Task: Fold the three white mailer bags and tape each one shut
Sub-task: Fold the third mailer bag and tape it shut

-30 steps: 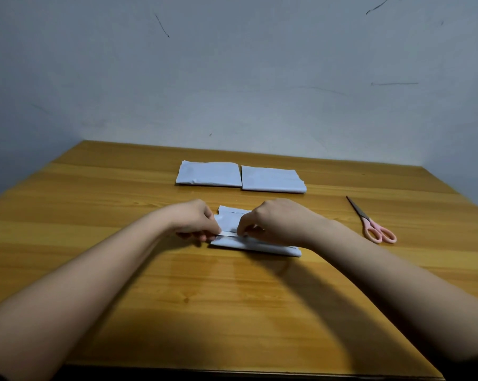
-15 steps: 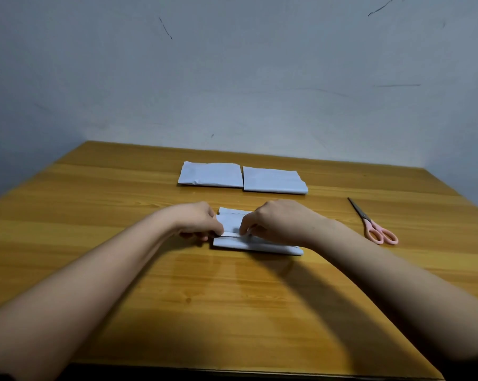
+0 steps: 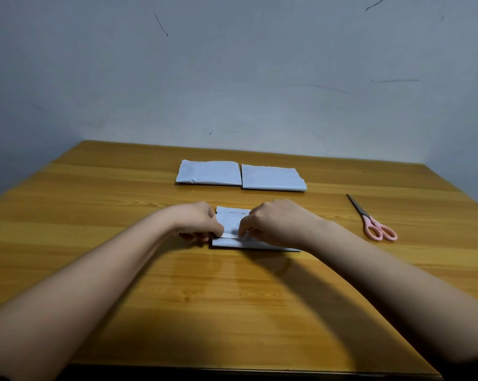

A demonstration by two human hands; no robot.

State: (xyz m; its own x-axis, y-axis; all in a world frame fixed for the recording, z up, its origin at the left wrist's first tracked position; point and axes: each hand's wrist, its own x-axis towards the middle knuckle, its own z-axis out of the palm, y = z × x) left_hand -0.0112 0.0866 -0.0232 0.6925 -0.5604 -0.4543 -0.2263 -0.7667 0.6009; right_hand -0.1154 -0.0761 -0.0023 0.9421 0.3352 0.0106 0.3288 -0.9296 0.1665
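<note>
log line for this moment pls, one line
step: sealing third bag | left hand: pinches strip | right hand: pinches strip | near bag | two folded bags behind | scissors right

Right hand (image 3: 280, 224) covered the near bag's (image 3: 232, 222) right half. Fingertips of both hands hidden; grip unclear. Forearms cut off at bottom edge.

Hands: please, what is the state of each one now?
Left hand: pinches the strip on the near mailer bag.
Right hand: pinches the same strip.
</note>
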